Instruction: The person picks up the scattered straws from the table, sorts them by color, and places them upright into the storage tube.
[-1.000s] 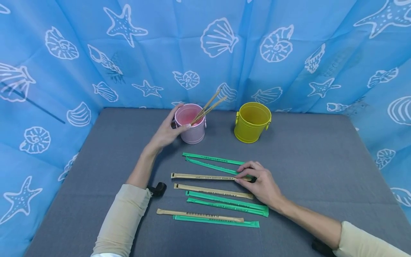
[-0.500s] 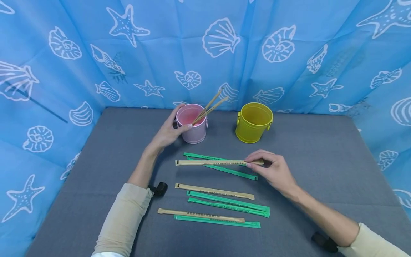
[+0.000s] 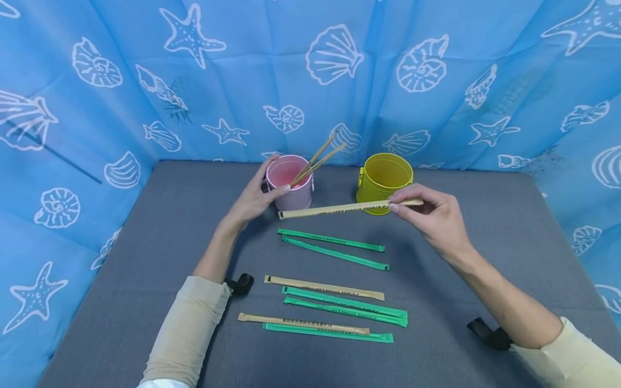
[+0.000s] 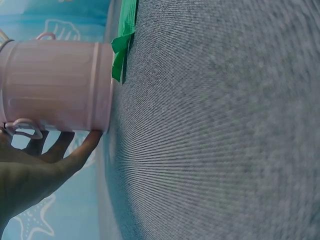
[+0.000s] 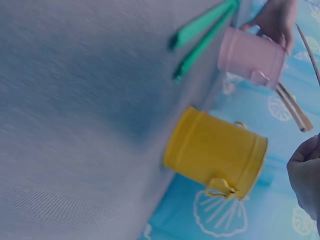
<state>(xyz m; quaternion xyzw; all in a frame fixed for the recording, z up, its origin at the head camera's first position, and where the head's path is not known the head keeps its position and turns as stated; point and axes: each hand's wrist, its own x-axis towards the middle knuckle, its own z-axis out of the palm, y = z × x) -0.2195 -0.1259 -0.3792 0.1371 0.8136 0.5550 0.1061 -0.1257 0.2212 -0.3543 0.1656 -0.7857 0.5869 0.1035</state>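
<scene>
My left hand (image 3: 253, 200) grips the pink bucket (image 3: 289, 189) by its left side; the bucket (image 4: 55, 86) and my fingers (image 4: 60, 155) also fill the left wrist view. Two tan sticks (image 3: 314, 159) lean out of it. My right hand (image 3: 434, 215) pinches one end of a tan wrapped chopstick pack (image 3: 339, 208) and holds it level in the air in front of the yellow bucket (image 3: 385, 180). The yellow bucket (image 5: 216, 151) and the pink bucket (image 5: 251, 56) show in the right wrist view.
On the grey table (image 3: 145, 226) lie two green packs (image 3: 335, 246), then a tan pack (image 3: 322, 288), a pair of green packs (image 3: 345, 308), another tan pack (image 3: 301, 324) and one more green pack (image 3: 327, 334). Blue seashell curtains (image 3: 310, 75) wall in the table.
My right hand has lifted the tan pack off the table and carried it up and back, to in front of the yellow bucket. The left hand has stayed on the pink bucket.
</scene>
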